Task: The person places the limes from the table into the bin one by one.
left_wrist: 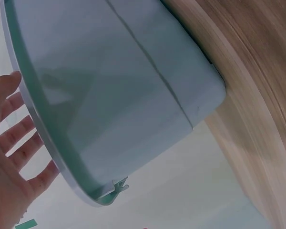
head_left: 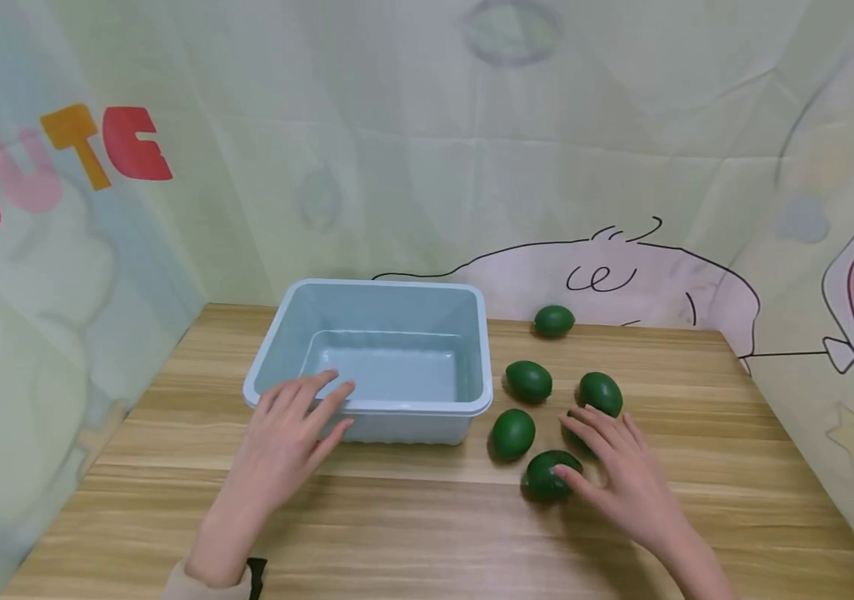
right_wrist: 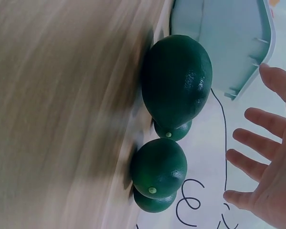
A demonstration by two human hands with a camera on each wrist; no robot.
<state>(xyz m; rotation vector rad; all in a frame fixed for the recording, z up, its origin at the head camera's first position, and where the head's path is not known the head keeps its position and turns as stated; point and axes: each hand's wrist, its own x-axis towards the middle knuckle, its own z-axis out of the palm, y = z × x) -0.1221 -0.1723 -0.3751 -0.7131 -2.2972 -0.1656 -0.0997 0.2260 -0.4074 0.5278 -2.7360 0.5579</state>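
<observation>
A pale blue plastic box (head_left: 389,427) stands on the table. My left hand (head_left: 287,437) is at its front left rim, fingers loosely extended over the opening; the left wrist view shows the thumb by the rim (left_wrist: 43,126), contact unclear. Several dark green limes lie right of the box. My right hand (head_left: 625,483) hovers with spread fingers over the nearest lime (head_left: 549,476) and another lime partly hidden beneath the fingers. Around it lie a lime (head_left: 512,434) by the box, a lime (head_left: 528,381) behind that, and a lime (head_left: 601,393) beyond the fingertips. Nothing is gripped.
One more lime (head_left: 553,321) lies at the table's back edge. The wood-grain table (head_left: 427,533) meets a printed curtain (head_left: 397,167) with cartoon drawings and coloured letters at the back and sides.
</observation>
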